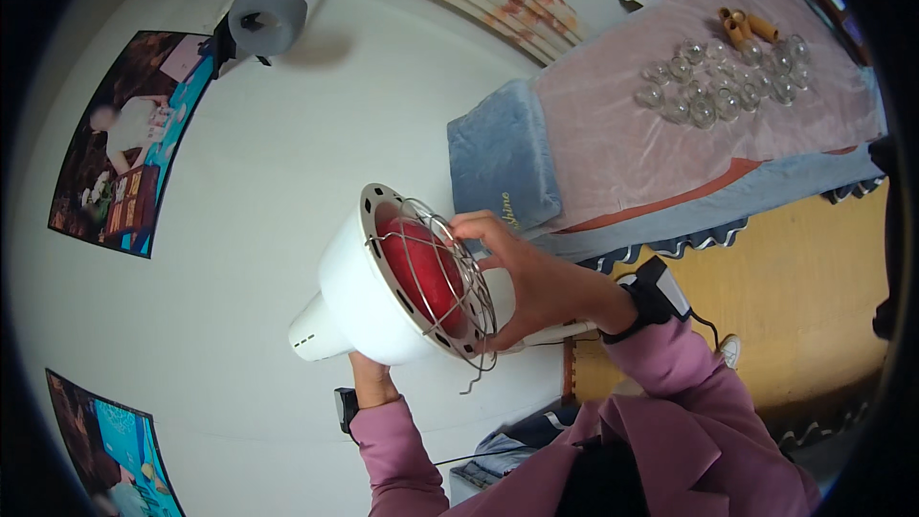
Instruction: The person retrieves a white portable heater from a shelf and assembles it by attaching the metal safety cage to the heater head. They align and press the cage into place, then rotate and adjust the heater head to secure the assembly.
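1. The left hand (369, 378) is under the white lamp shade (349, 292), its grip mostly hidden.
2. The right hand (536, 282) pinches the wire guard (458, 280) over the red bulb (421, 263).
3. Far right, glass cups (723, 81) lie on the pink-covered bed (613, 144).

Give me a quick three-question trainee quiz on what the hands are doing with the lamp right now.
1. True or false: the right hand grips the wire guard at the lamp's mouth.
2. Which hand supports the white lamp shade from below?
3. What colour is the bulb behind the guard: A blue, B red, C green?

Key: 1 true. 2 the left hand. 3 B.
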{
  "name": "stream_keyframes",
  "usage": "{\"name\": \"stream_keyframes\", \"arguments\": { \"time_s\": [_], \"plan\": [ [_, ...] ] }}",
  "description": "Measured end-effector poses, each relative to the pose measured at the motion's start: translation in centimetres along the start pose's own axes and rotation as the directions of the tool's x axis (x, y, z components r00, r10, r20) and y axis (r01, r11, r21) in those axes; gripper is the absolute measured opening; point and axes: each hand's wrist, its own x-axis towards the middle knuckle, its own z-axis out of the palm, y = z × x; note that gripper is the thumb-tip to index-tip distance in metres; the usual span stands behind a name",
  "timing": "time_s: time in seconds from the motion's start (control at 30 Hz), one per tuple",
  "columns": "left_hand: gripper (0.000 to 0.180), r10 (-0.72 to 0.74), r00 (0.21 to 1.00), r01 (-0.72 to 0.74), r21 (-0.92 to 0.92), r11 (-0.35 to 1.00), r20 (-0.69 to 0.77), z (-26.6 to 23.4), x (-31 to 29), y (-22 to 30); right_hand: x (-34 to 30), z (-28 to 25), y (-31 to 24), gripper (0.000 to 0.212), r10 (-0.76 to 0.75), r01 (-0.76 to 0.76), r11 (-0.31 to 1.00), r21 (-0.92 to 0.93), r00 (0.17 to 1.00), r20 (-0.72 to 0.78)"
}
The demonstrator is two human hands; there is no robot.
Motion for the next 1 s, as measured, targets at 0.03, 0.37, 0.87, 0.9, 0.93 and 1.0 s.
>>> {"name": "stream_keyframes", "arguments": {
  "time_s": [0.03,0.37,0.87,0.9,0.93,1.0],
  "plan": [
    [0.063,-0.002,1.0,0.002,0.006,1.0,-0.006,0.0,-0.2,-0.1,-0.2,-0.1,-0.3,0.112,0.021,-0.021,0.999,-0.043,1.0,-0.005],
    [0.063,-0.002,0.999,0.003,0.034,0.999,-0.034,0.0,-1.4,-0.8,-0.2,-2.5,-0.7,0.105,-0.143,0.115,0.915,-0.387,0.989,-0.043],
    [0.063,-0.022,1.0,0.023,0.167,0.986,-0.009,-1.6,-1.2,-0.3,1.2,-2.4,-0.7,0.098,-0.069,0.068,0.899,-0.432,0.997,0.014],
    [0.063,-0.019,1.0,0.019,0.185,0.982,-0.005,-1.4,-1.4,0.2,1.4,-2.3,-0.4,0.099,-0.078,0.074,0.907,-0.415,0.997,0.007],
    [0.063,-0.029,0.999,0.032,0.217,0.976,-0.014,-1.1,-1.4,0.9,1.4,-2.1,-0.3,0.1,-0.094,0.088,0.909,-0.407,0.996,0.005],
    [0.06,0.017,1.0,-0.016,0.253,0.967,0.0,0.0,-2.4,3.0,1.5,-1.9,0.2,0.103,-0.119,0.111,0.915,-0.387,0.993,0.002]
  ]
}}
